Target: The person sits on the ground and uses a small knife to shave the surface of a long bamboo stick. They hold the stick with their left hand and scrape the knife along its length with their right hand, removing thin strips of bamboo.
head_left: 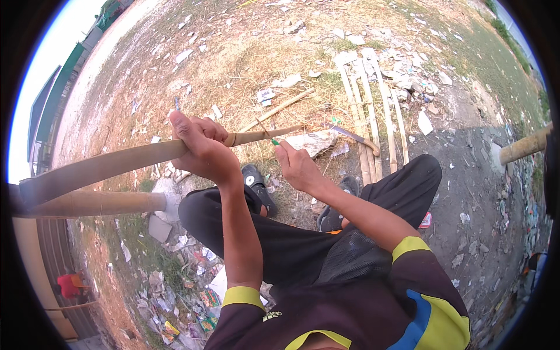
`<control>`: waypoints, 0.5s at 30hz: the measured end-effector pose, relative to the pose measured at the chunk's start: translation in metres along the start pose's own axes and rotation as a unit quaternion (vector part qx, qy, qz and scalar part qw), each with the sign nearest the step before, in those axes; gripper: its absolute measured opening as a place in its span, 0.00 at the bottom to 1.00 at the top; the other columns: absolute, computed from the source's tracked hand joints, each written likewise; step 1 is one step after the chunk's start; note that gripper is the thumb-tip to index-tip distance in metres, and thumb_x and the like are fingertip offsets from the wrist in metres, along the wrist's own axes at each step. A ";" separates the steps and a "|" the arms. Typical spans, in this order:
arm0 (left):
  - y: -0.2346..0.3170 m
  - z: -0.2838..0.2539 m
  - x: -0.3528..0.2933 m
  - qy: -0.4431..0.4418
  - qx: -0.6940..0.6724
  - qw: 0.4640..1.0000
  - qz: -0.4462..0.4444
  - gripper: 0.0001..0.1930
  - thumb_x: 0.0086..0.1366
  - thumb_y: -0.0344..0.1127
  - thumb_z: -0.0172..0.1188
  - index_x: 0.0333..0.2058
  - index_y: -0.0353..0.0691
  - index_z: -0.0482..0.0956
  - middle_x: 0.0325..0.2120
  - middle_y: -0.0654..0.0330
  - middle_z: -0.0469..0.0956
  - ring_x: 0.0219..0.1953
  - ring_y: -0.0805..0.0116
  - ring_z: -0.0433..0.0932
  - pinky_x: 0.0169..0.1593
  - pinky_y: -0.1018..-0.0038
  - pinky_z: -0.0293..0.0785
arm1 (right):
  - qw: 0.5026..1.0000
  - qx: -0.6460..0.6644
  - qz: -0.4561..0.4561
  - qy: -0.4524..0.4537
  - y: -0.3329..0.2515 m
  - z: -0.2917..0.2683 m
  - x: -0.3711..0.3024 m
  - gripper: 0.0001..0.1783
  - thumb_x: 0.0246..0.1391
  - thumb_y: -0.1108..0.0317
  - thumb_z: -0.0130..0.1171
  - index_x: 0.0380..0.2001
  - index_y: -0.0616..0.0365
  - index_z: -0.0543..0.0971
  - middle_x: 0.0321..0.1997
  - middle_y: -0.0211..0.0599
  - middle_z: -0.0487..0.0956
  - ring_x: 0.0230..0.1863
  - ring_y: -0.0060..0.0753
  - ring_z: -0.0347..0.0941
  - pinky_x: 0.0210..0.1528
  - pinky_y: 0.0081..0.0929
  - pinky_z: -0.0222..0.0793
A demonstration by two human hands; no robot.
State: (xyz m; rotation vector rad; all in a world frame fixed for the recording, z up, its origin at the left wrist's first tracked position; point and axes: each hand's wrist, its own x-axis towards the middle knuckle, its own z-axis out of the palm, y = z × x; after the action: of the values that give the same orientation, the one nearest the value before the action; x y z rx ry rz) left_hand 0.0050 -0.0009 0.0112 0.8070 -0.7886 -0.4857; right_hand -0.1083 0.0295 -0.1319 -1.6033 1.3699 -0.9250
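A green wall [61, 99] stands far left of the black trousers [291, 245]; dry grass and litter cover the ground [227, 64] around them. A long, flat, tan bamboo strip [111, 167] passes beyond their left knee, narrowing rightward; the left hand [205, 150] wraps it, hiding part, and the right hand [301, 169] pinches a small green-handled knife [275, 142] near its thin end. Left of the trousers is a pole [111, 203]; beyond their right knee, a wooden-handled knife [357, 138] touches split bamboo [384, 111].

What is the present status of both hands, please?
Left hand gripping bamboo strip. Right hand holding thin green-ended tool at strip. Wooden-handled knife lying apart, not in the way.
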 end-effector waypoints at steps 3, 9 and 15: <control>0.002 0.009 -0.005 0.015 0.005 1.000 -0.007 0.26 0.71 0.44 0.48 0.13 0.46 0.54 0.08 0.69 0.52 0.10 0.80 0.50 0.14 0.79 0.45 | 0.993 -0.076 -0.025 0.086 0.067 0.016 0.014 0.21 0.66 0.56 0.38 0.37 0.64 0.72 0.20 0.62 0.74 0.25 0.68 0.71 0.31 0.55 0.68; -0.004 -0.004 0.010 0.047 0.022 0.999 -0.005 0.28 0.70 0.45 0.51 0.11 0.49 0.50 0.09 0.70 0.50 0.10 0.79 0.48 0.16 0.77 0.44 | 0.994 -0.102 0.011 0.035 0.046 0.011 0.013 0.21 0.66 0.56 0.37 0.34 0.64 0.71 0.23 0.65 0.75 0.30 0.69 0.72 0.33 0.57 0.66; -0.006 -0.003 0.008 0.032 0.007 0.999 -0.012 0.27 0.70 0.45 0.50 0.13 0.48 0.51 0.09 0.70 0.50 0.10 0.79 0.48 0.15 0.77 0.44 | 0.977 -0.207 0.022 0.054 0.089 0.012 0.028 0.20 0.65 0.57 0.39 0.34 0.64 0.70 0.20 0.64 0.75 0.28 0.66 0.74 0.34 0.56 0.69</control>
State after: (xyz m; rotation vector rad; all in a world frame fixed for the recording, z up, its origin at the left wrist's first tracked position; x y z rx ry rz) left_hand 0.0117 -0.0086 0.0088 0.8416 -0.7233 -0.4744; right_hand -0.1281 -0.0039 -0.2179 -1.8392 1.7538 -0.7408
